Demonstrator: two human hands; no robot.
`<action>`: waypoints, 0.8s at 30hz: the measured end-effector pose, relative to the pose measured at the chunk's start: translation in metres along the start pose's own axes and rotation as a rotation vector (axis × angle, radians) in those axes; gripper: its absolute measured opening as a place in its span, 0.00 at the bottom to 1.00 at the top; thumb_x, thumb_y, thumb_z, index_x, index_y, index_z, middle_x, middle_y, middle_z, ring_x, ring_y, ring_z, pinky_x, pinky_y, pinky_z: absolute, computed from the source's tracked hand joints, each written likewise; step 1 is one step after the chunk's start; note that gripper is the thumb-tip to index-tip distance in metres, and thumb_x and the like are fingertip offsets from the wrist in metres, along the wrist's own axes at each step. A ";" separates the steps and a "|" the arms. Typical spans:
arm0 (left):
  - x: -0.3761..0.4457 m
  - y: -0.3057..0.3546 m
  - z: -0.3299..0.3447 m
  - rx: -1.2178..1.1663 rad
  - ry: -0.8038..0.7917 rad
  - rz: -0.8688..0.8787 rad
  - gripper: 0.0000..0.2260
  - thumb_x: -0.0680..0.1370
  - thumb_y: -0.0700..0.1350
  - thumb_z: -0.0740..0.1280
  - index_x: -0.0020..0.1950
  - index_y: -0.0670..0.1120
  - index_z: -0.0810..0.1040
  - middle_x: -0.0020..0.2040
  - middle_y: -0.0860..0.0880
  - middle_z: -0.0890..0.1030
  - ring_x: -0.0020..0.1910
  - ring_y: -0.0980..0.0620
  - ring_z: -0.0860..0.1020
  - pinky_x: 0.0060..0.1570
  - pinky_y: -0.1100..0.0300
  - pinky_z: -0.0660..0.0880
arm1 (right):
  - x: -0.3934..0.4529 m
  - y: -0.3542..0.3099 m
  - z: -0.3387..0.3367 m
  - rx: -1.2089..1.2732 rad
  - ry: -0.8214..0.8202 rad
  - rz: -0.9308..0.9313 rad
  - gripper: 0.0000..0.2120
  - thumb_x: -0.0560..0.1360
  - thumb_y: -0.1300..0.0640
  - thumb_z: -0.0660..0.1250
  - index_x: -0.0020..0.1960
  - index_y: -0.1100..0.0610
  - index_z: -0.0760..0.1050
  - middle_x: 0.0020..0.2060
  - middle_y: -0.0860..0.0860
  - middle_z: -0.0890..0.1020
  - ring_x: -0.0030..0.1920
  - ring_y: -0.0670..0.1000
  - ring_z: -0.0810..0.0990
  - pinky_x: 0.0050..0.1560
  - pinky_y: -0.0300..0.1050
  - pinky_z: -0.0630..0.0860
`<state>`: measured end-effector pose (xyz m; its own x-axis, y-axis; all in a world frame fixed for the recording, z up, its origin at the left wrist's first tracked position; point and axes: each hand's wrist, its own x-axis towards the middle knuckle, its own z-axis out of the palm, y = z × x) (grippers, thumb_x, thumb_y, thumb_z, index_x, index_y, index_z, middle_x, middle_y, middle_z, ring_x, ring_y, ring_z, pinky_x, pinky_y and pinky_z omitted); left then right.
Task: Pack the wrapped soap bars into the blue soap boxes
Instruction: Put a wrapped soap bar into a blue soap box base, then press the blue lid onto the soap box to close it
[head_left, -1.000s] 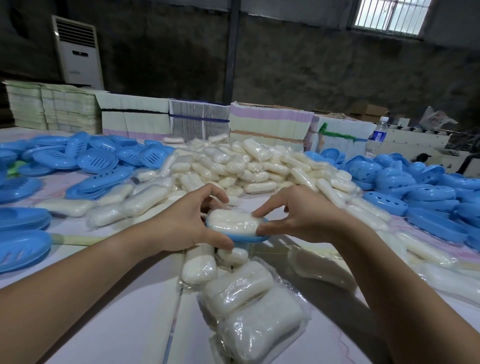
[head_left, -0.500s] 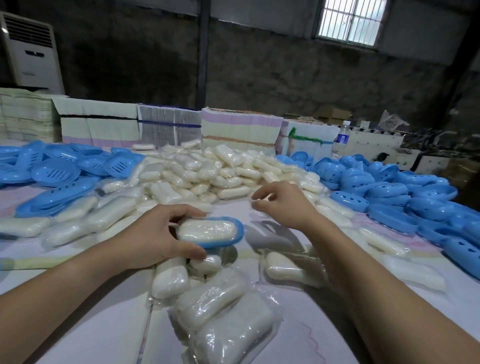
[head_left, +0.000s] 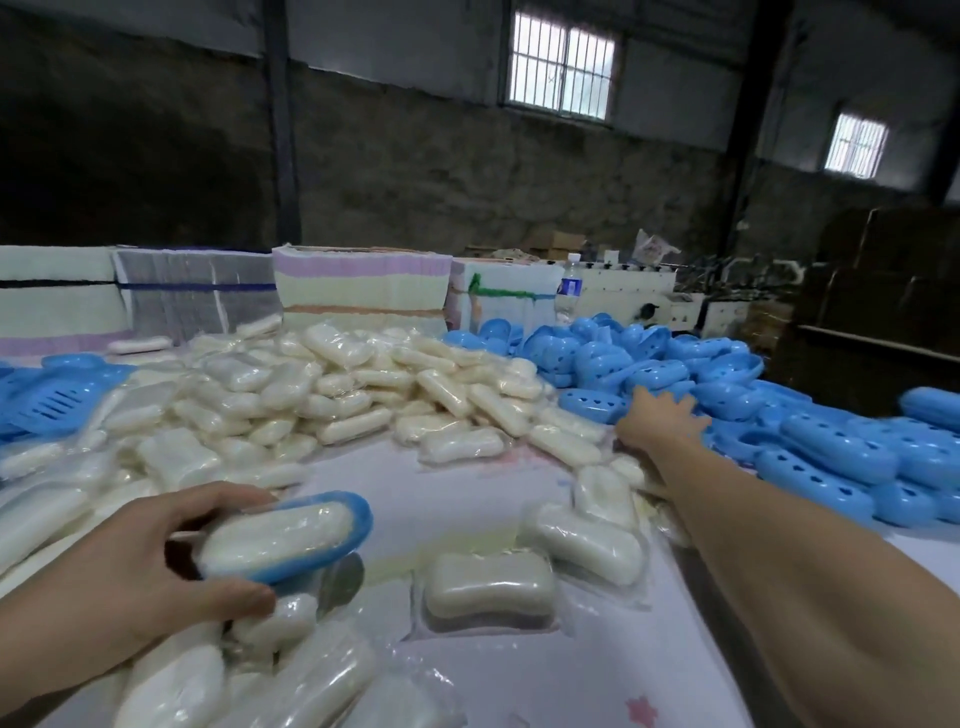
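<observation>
My left hand (head_left: 130, 577) gripping blue soap box base (head_left: 332, 540) holding wrapped soap bar (head_left: 275, 538), right hand (head_left: 660, 423) fingers spread on blue lids (head_left: 826, 447) beyond, water bottle (head_left: 570, 288) label unreadable

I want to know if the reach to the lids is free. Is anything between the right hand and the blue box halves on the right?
Nothing visible blocks it. The right hand already lies at the edge of the pile of blue box halves, fingers spread over one, with only wrapped soap bars under the forearm.
</observation>
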<state>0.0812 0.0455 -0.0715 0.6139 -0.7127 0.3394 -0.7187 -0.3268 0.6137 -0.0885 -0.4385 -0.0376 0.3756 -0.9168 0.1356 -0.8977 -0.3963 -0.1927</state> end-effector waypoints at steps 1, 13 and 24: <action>0.001 -0.007 0.000 0.014 -0.013 -0.005 0.45 0.47 0.75 0.78 0.63 0.67 0.77 0.49 0.65 0.84 0.43 0.63 0.84 0.38 0.61 0.80 | 0.004 0.003 0.002 -0.020 0.000 0.011 0.15 0.76 0.53 0.61 0.61 0.55 0.69 0.68 0.60 0.70 0.71 0.64 0.64 0.70 0.65 0.60; 0.005 -0.031 0.004 0.008 -0.072 0.045 0.46 0.52 0.67 0.83 0.68 0.56 0.77 0.56 0.55 0.85 0.50 0.53 0.85 0.40 0.54 0.83 | -0.017 -0.031 -0.017 0.173 0.246 -0.311 0.07 0.71 0.60 0.63 0.36 0.53 0.69 0.31 0.50 0.71 0.43 0.57 0.74 0.44 0.49 0.65; -0.007 0.037 0.007 -0.186 0.025 0.002 0.33 0.56 0.46 0.86 0.55 0.65 0.77 0.51 0.65 0.82 0.47 0.64 0.82 0.40 0.76 0.73 | -0.190 -0.132 -0.068 1.444 -0.541 -0.703 0.14 0.72 0.68 0.72 0.54 0.54 0.78 0.34 0.47 0.83 0.33 0.43 0.81 0.31 0.36 0.75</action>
<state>0.0488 0.0342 -0.0560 0.6223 -0.6965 0.3571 -0.6486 -0.2035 0.7335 -0.0571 -0.2085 0.0279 0.8852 -0.3468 0.3102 0.2770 -0.1428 -0.9502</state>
